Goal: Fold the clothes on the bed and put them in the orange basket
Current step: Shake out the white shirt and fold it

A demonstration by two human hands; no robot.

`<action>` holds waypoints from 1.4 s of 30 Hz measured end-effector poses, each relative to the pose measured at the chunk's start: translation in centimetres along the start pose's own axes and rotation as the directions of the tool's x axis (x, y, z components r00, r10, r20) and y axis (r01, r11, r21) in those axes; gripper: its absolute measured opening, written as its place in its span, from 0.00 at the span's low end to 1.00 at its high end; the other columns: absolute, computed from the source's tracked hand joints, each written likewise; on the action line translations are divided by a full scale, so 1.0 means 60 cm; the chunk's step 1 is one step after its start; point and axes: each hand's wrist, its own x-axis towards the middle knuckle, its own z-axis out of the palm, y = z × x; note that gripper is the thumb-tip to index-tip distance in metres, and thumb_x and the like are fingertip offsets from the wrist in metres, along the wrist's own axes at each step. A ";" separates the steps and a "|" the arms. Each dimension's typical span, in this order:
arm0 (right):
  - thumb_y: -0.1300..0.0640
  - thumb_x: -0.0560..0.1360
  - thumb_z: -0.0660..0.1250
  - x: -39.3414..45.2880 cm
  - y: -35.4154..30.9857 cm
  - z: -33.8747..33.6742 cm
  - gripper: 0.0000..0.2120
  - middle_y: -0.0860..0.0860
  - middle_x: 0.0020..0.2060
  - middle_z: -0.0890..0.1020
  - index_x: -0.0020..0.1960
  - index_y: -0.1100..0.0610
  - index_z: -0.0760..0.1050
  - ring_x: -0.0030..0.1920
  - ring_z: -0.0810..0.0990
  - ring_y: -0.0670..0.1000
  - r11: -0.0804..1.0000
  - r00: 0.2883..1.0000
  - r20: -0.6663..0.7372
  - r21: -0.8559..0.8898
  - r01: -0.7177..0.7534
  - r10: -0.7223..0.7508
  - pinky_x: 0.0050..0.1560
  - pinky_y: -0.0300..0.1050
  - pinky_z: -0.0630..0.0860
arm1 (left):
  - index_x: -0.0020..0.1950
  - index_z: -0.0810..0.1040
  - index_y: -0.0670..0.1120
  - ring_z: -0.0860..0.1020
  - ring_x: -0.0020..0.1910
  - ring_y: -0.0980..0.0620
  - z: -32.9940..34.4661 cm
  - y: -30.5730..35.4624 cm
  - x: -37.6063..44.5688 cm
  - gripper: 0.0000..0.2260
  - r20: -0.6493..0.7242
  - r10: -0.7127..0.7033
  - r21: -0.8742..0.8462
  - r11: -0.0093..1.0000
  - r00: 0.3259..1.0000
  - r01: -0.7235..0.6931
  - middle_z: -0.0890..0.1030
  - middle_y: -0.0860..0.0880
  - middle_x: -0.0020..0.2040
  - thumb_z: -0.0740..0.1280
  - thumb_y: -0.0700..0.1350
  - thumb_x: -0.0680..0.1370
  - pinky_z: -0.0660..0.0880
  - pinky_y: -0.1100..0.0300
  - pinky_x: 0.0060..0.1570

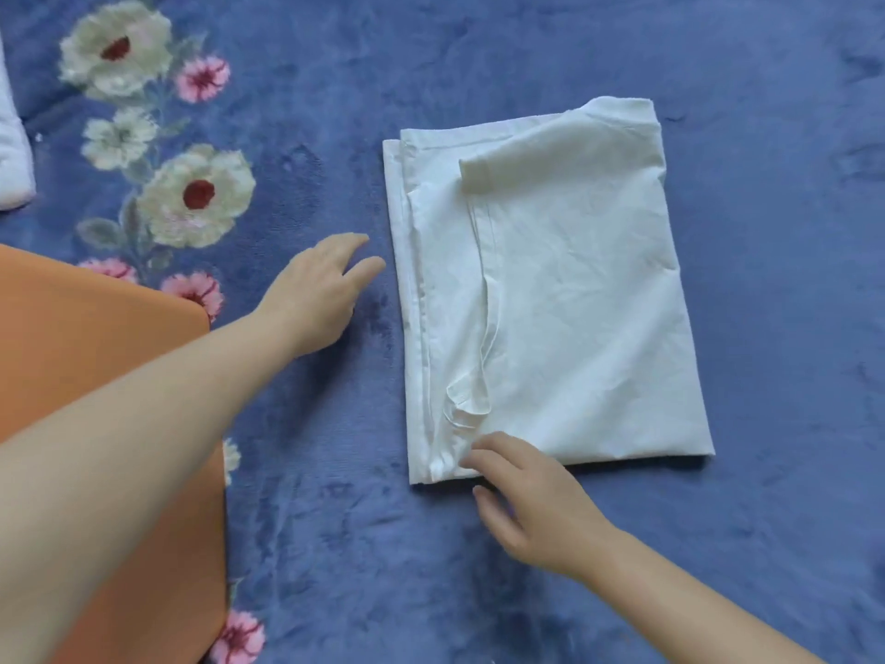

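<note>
the white shirt (550,299) lies folded on the blue blanket (766,184), right of the orange basket (96,376). our right hand (531,500) touches its near edge, fingers loose; left hand (316,289) open beside it. we judge lifting it into the basket comes next.

A folded shirt (565,299) is laid on the bed (479,64) right of centre. The basket (72,352) is set at the lower left edge. Another cloth (12,151) is seen at the upper left edge, well apart from both.
</note>
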 end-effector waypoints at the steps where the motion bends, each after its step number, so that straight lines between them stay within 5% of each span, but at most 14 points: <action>1: 0.60 0.70 0.58 -0.010 0.013 -0.015 0.10 0.52 0.43 0.77 0.51 0.56 0.70 0.40 0.74 0.51 0.999 0.999 -0.043 -0.038 0.013 -0.015 0.37 0.42 0.72 | 0.59 0.69 0.42 0.75 0.58 0.35 0.010 0.012 -0.011 0.19 -0.071 0.128 -0.007 0.992 0.989 -0.128 0.75 0.33 0.59 0.57 0.33 0.68 0.74 0.45 0.52; 3: 0.59 0.70 0.59 -0.030 0.043 -0.048 0.11 0.53 0.43 0.78 0.52 0.56 0.69 0.43 0.73 0.50 0.991 0.994 -0.105 -0.136 0.019 -0.033 0.40 0.40 0.72 | 0.54 0.69 0.43 0.78 0.51 0.39 0.021 0.046 -0.026 0.17 -0.188 0.318 -0.039 0.943 0.929 -0.331 0.79 0.37 0.53 0.52 0.37 0.67 0.77 0.50 0.46; 5: 0.58 0.70 0.59 -0.048 0.080 -0.079 0.12 0.54 0.45 0.78 0.53 0.57 0.69 0.45 0.72 0.51 0.972 0.989 -0.140 -0.234 0.006 -0.040 0.43 0.41 0.73 | 0.52 0.71 0.42 0.79 0.41 0.41 0.022 0.088 -0.036 0.16 -0.208 0.254 -0.134 0.949 0.945 -0.285 0.80 0.40 0.46 0.52 0.39 0.68 0.78 0.52 0.37; 7: 0.54 0.71 0.60 -0.059 0.112 -0.106 0.14 0.52 0.50 0.74 0.55 0.56 0.69 0.49 0.71 0.52 0.938 0.990 -0.137 -0.345 -0.020 -0.030 0.46 0.47 0.76 | 0.56 0.74 0.41 0.77 0.44 0.40 0.013 0.128 -0.035 0.19 -0.157 -0.129 -0.380 0.923 0.979 0.061 0.78 0.41 0.45 0.52 0.44 0.71 0.76 0.50 0.40; 9: 0.47 0.75 0.56 -0.062 0.131 -0.116 0.17 0.51 0.55 0.71 0.58 0.56 0.68 0.55 0.70 0.54 0.889 0.995 -0.095 -0.457 -0.025 -0.021 0.54 0.53 0.73 | 0.63 0.72 0.41 0.73 0.54 0.42 0.004 0.142 -0.014 0.20 0.013 -0.469 -0.524 0.749 0.883 0.406 0.76 0.42 0.52 0.53 0.48 0.76 0.71 0.51 0.50; 12: 0.41 0.73 0.57 -0.050 0.119 -0.090 0.24 0.55 0.61 0.68 0.61 0.56 0.66 0.61 0.67 0.58 0.829 0.995 -0.027 -0.556 0.065 -0.096 0.67 0.52 0.56 | 0.67 0.67 0.41 0.71 0.58 0.46 -0.008 0.131 0.035 0.19 0.144 -0.628 -0.646 0.526 0.765 0.554 0.75 0.43 0.57 0.60 0.48 0.79 0.66 0.56 0.54; 16: 0.45 0.61 0.73 -0.017 0.082 -0.006 0.36 0.57 0.65 0.65 0.64 0.58 0.65 0.65 0.65 0.59 0.782 0.983 0.025 -0.603 0.159 -0.180 0.66 0.61 0.55 | 0.68 0.67 0.41 0.71 0.61 0.48 -0.027 0.108 0.093 0.21 0.230 -0.641 -0.692 0.421 0.732 0.587 0.76 0.45 0.57 0.61 0.50 0.79 0.66 0.58 0.57; 21: 0.52 0.67 0.57 0.028 0.082 0.035 0.27 0.58 0.67 0.65 0.65 0.58 0.64 0.67 0.63 0.59 0.804 0.971 -0.096 -0.581 0.125 -0.220 0.64 0.63 0.56 | 0.54 0.72 0.43 0.72 0.46 0.48 -0.030 0.083 0.147 0.12 0.327 -0.642 -0.760 0.258 0.694 0.597 0.71 0.48 0.49 0.64 0.49 0.77 0.73 0.54 0.47; 25: 0.55 0.65 0.56 0.037 0.086 0.041 0.29 0.58 0.67 0.66 0.67 0.58 0.64 0.67 0.64 0.60 0.835 0.964 -0.133 -0.535 0.126 -0.230 0.65 0.63 0.57 | 0.58 0.71 0.45 0.73 0.45 0.53 -0.030 0.079 0.172 0.13 0.364 -0.644 -0.839 0.087 0.673 0.537 0.73 0.51 0.52 0.66 0.49 0.77 0.70 0.64 0.33; 28: 0.59 0.66 0.56 0.047 0.079 0.052 0.29 0.58 0.68 0.65 0.67 0.58 0.63 0.68 0.63 0.60 0.824 0.962 -0.153 -0.557 0.104 -0.225 0.66 0.62 0.55 | 0.49 0.71 0.47 0.76 0.40 0.54 -0.029 0.071 0.179 0.06 0.390 -0.634 -0.870 -0.015 0.668 0.493 0.76 0.51 0.47 0.67 0.46 0.76 0.69 0.64 0.27; 32: 0.64 0.66 0.53 0.064 0.067 0.047 0.27 0.58 0.64 0.75 0.65 0.59 0.65 0.66 0.65 0.60 0.866 0.950 -0.211 -0.490 0.099 -0.228 0.64 0.62 0.58 | 0.39 0.74 0.51 0.73 0.29 0.58 -0.039 0.061 0.175 0.09 0.268 -0.592 -0.926 0.059 0.760 0.373 0.75 0.51 0.34 0.63 0.39 0.78 0.70 0.66 0.30; 38: 0.57 0.67 0.56 0.042 0.038 0.053 0.28 0.55 0.68 0.64 0.67 0.57 0.63 0.68 0.64 0.60 0.865 0.950 -0.167 -0.477 0.157 -0.264 0.65 0.62 0.57 | 0.36 0.74 0.51 0.68 0.34 0.51 -0.049 0.049 0.153 0.07 0.114 -0.621 -0.940 0.185 0.776 0.286 0.72 0.48 0.34 0.64 0.43 0.74 0.65 0.60 0.34; 42: 0.53 0.66 0.57 0.046 0.042 0.074 0.29 0.55 0.69 0.63 0.67 0.55 0.64 0.69 0.62 0.58 0.830 0.983 -0.073 -0.549 0.100 -0.166 0.65 0.61 0.56 | 0.54 0.76 0.45 0.72 0.44 0.50 -0.026 0.034 0.133 0.08 0.196 -0.605 -0.799 0.358 0.772 0.484 0.76 0.48 0.43 0.62 0.43 0.78 0.73 0.56 0.51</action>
